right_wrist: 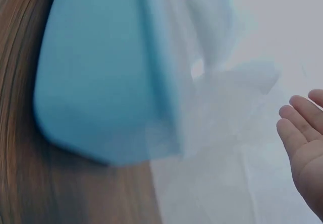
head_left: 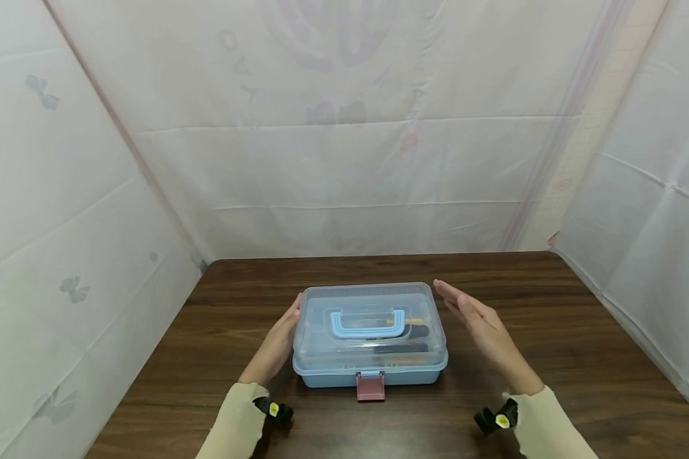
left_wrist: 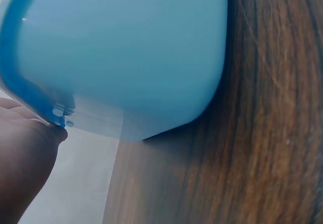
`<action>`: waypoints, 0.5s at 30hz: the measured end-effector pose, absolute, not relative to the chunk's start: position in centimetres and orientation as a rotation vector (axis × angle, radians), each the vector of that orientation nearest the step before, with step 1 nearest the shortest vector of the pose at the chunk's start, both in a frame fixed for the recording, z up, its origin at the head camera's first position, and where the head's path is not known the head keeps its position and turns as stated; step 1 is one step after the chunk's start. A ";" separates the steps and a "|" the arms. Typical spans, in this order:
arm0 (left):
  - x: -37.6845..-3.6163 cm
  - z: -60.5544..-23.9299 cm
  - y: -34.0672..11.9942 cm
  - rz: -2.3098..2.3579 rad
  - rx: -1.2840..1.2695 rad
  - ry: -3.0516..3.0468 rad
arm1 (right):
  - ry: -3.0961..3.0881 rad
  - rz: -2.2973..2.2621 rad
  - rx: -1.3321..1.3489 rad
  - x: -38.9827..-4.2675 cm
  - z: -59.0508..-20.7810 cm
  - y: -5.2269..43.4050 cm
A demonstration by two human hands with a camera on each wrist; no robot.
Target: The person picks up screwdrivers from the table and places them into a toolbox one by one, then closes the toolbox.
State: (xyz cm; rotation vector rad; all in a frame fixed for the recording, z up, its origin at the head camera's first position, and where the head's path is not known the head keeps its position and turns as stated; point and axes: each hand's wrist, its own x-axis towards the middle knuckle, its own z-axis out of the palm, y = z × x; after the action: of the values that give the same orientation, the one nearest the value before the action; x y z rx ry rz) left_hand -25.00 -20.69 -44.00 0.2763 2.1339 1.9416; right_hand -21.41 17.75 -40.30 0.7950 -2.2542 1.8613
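Where the dark wooden table (head_left: 580, 357) runs toward me, the blue storage box (head_left: 370, 336) sits square in the middle of it, clear lid down, light-blue handle (head_left: 369, 323) folded flat on top and the pink latch (head_left: 370, 386) facing me. My left hand (head_left: 277, 347) lies flat against the box's left side, fingers straight and touching the wall just under the lid's rim. My right hand (head_left: 482, 328) hovers open beside the right end, palm turned inward, fingers straight, apart from the box. White cloth sheets (head_left: 344, 159) hang around the table on three sides.
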 end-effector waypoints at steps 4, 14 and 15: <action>-25.0 -44.0 -20.6 1.943 0.289 2.135 | -2.158 2.035 0.927 -20.1 -38.9 17.4; -24.9 -44.1 -20.6 1.951 0.245 2.144 | -2.195 2.316 1.337 -18.3 -39.5 16.2; -24.9 -44.2 -20.6 1.956 0.242 2.141 | -2.195 2.351 1.354 -18.2 -39.8 16.1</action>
State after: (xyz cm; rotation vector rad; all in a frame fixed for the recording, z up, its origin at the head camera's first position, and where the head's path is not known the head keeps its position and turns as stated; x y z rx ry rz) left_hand -24.92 -20.57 -44.16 0.2422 2.1414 1.9561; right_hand -18.22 16.07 -39.76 1.3541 -2.1950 2.3509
